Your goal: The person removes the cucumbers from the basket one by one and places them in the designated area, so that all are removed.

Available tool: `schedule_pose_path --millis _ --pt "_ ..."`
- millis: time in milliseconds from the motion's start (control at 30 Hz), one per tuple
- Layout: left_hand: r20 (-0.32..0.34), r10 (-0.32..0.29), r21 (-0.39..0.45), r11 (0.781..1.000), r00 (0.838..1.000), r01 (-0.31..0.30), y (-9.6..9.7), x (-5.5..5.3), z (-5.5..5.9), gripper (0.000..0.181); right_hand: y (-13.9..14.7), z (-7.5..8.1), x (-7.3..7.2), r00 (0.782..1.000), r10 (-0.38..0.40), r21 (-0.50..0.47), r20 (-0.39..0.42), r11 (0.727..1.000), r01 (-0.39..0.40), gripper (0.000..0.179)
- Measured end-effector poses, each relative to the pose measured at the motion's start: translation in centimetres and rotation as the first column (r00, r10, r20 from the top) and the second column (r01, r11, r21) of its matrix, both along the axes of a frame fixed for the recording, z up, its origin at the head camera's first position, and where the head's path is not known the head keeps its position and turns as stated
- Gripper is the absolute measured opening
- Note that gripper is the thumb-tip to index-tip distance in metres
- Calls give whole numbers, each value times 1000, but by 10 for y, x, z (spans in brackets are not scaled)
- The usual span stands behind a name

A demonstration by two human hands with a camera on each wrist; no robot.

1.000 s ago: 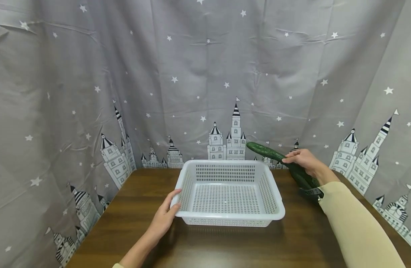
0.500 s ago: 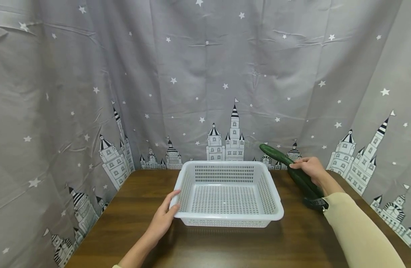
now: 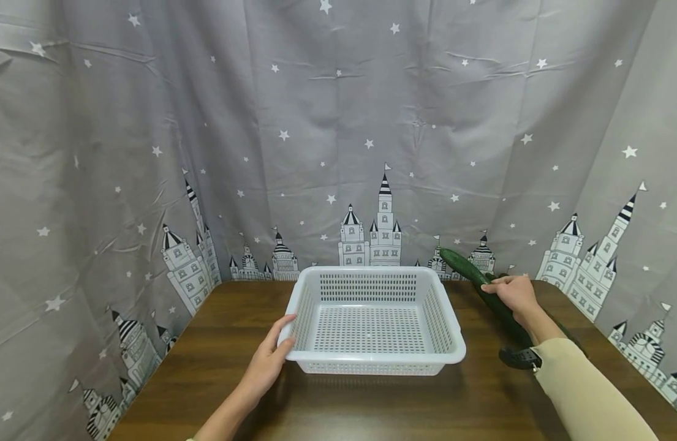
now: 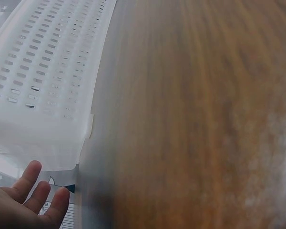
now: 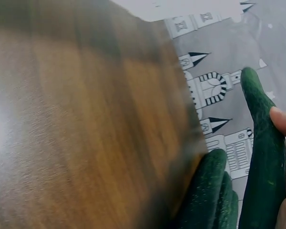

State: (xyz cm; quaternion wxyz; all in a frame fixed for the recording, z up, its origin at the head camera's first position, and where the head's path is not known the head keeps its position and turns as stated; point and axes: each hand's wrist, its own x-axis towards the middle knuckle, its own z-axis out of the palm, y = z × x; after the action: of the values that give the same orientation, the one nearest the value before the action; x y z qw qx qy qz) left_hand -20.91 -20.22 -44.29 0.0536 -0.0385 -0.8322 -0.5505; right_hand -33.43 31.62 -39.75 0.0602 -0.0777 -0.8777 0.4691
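Note:
My left hand point(image 3: 263, 361) holds the left rim of a white plastic basket point(image 3: 371, 356), thumb and a finger at the rim. In the left wrist view, several of its fingers point(image 4: 57, 205) hang loosely beside the basket wall. At the right, my right hand point(image 3: 517, 294) pinches a long green cucumber point(image 3: 462, 264), its far tip raised and pointing away to the left. The right wrist view shows fingers and thumb along the side of that cucumber point(image 5: 264, 167). Other cucumbers point(image 5: 205, 191) lie side by side below it, mostly hidden by the hand and sleeve in the head view.
The basket stands on a brown wooden table point(image 3: 217, 343), with slots in its walls and floor and nothing inside. A grey curtain point(image 3: 316, 135) printed with stars and castles hangs behind the table and along both sides. A dark strap point(image 3: 520, 358) circles the right wrist.
My right hand has moved right and slightly down with the cucumber, away from the basket, and the cucumber's tip has dropped. My left hand stays at the rim. The view has shifted slightly.

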Motion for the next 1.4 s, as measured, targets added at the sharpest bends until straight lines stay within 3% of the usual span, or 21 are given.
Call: schedule_pose_path --millis 400,867,1400 --pt "-11 -9 14 1000 1000 9 0 0 0 46 -3 -18 9 994 -106 53 -23 993 107 33" --pt "-11 -10 11 1000 1000 10 -1 0 0 46 -21 -30 17 987 -156 141 -44 977 161 30" --pt "-15 -7 9 1000 1000 7 -1 -1 -1 46 -24 -45 18 981 -189 323 -53 926 196 25"
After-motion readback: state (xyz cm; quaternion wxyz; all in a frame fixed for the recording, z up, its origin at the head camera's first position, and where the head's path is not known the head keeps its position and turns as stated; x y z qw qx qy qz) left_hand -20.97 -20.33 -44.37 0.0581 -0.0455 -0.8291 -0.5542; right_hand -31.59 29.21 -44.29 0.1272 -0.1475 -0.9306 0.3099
